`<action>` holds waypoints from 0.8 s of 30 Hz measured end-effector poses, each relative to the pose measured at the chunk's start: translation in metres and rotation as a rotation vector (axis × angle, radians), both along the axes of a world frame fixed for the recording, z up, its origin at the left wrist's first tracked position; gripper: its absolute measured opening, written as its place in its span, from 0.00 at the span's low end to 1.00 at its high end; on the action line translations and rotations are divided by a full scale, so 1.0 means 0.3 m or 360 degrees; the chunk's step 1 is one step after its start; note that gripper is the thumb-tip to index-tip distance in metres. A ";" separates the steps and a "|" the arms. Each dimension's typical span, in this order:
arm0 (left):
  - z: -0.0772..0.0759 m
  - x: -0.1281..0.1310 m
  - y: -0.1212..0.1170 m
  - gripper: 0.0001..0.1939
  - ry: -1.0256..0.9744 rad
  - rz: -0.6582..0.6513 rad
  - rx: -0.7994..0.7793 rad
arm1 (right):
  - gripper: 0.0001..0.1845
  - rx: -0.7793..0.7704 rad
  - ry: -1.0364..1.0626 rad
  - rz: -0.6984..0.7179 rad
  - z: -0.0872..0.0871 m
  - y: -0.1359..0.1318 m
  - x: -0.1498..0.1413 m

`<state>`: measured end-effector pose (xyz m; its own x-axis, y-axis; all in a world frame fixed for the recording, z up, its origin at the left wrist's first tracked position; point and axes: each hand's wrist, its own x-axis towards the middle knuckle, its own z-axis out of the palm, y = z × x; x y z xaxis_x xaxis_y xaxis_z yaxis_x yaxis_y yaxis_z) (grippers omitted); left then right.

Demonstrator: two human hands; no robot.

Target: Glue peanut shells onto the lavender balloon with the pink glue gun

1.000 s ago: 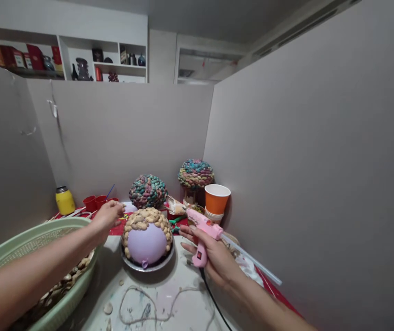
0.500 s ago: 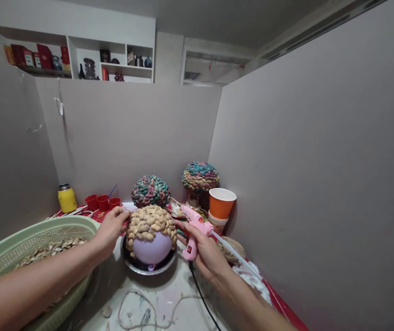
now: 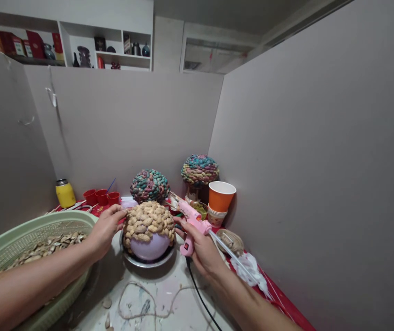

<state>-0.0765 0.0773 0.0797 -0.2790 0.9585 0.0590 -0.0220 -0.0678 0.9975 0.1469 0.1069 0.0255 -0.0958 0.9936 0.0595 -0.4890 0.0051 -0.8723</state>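
Note:
A lavender balloon (image 3: 151, 247), its upper part covered in tan peanut shells (image 3: 149, 219), sits in a shallow metal bowl (image 3: 147, 265). Against its left side rest the curled fingers of my left hand (image 3: 106, 228), gripping the shell-covered edge. My right hand (image 3: 201, 248) is wrapped around the handle of a pink hot glue gun (image 3: 192, 225), nozzle pointing up and left. Its outstretched fingertips reach the balloon's right side. A clear glue stick (image 3: 229, 252) juts from the gun's back, and a black cord (image 3: 198, 292) hangs below.
Left stands a green basket (image 3: 79, 218) of shells. Behind are two colourful shell-covered domes (image 3: 150, 185), red cups (image 3: 102, 197), a yellow jar (image 3: 65, 193) and an orange paper cup (image 3: 220, 198). Twine (image 3: 138, 316) lies in front. Grey partitions (image 3: 128, 115) enclose the table.
The balloon has turned a little in the bowl: its bare lavender patch looks smaller and the knot no longer shows. Both hands stay at its sides. The whole view has shifted slightly.

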 end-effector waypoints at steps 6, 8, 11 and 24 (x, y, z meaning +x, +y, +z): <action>0.001 0.003 -0.002 0.10 0.0040 -0.0009 -0.0047 | 0.22 0.0019 -0.0009 -0.0008 -0.020 0.006 -0.008; 0.004 -0.001 -0.001 0.11 0.0063 -0.0024 -0.0073 | 0.21 0.0018 -0.0023 -0.0011 -0.029 0.012 -0.008; 0.013 -0.010 0.000 0.11 0.0095 -0.0064 -0.0108 | 0.21 0.0017 -0.0048 -0.0018 -0.040 0.019 -0.007; 0.069 -0.044 -0.007 0.12 0.0435 -0.0093 0.0112 | 0.21 0.0112 -0.0108 -0.0033 -0.014 0.001 -0.016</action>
